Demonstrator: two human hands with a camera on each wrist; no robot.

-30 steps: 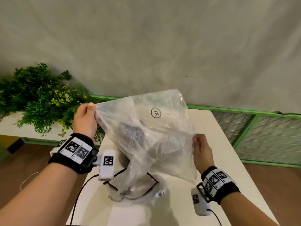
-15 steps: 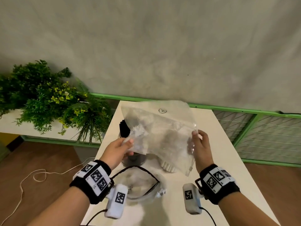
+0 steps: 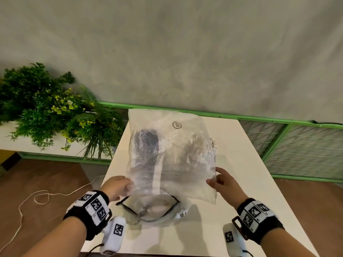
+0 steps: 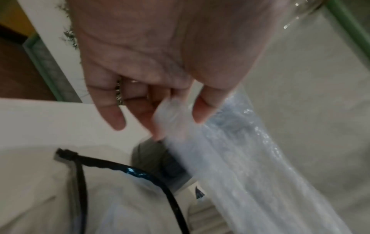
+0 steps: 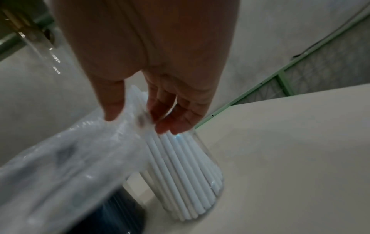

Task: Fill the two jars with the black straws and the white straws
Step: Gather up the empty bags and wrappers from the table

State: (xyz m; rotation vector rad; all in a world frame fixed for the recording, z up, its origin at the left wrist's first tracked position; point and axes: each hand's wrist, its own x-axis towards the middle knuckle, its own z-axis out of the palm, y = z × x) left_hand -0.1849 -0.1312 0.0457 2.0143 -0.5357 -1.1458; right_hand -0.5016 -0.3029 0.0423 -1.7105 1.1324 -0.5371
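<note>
Both hands hold a crumpled clear plastic bag [image 3: 172, 154] spread above the table, and it hides most of the two jars. My left hand [image 3: 130, 184] pinches its near left edge and my right hand [image 3: 211, 177] pinches its near right edge. The black straws [image 3: 146, 140] show dark through the bag on the left. In the right wrist view the white straws [image 5: 180, 166] stand in a glass jar [image 5: 202, 152], with the dark jar of black straws [image 5: 112, 213] beside it. In the left wrist view, thumb and fingers pinch the bag [image 4: 240, 158].
A clear pouch with a black zip edge [image 3: 150, 210] lies open on the white table [image 3: 241, 164] just in front of the jars. Green plants [image 3: 52, 112] stand to the left. A green-framed mesh fence [image 3: 297, 145] runs behind and to the right. A cord [image 3: 37, 197] lies on the floor.
The bag, held up high and upright a second ago, has come down and now lies spread over the jars. Both hands have dropped lower and nearer to me.
</note>
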